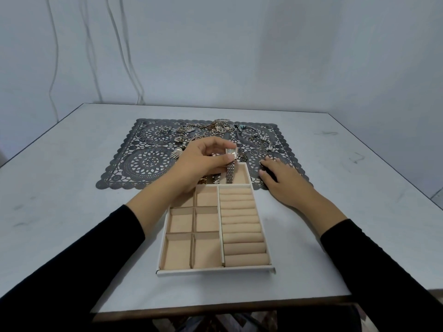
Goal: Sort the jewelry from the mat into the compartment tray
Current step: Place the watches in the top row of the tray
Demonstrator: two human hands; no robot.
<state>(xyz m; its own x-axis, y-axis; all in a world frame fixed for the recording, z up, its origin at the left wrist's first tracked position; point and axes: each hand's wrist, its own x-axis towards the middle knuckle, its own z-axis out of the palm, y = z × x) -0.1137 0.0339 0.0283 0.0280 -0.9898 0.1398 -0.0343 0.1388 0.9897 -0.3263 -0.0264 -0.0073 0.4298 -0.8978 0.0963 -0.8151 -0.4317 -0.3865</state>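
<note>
A white compartment tray with beige lining sits in front of me, its far end on a dark lace mat. My left hand pinches a silver wristwatch by its case over the tray's far compartment, the metal band hanging down into it. Two other watches lie in that compartment, partly hidden by my hand. My right hand rests flat on the mat beside the tray, fingers spread. Several rings, hoops, chains and earrings lie scattered along the mat's far half.
The tray has square compartments on its left and a column of ring rolls on its right. The grey table ends close to me and at both sides. Cables hang down the back wall.
</note>
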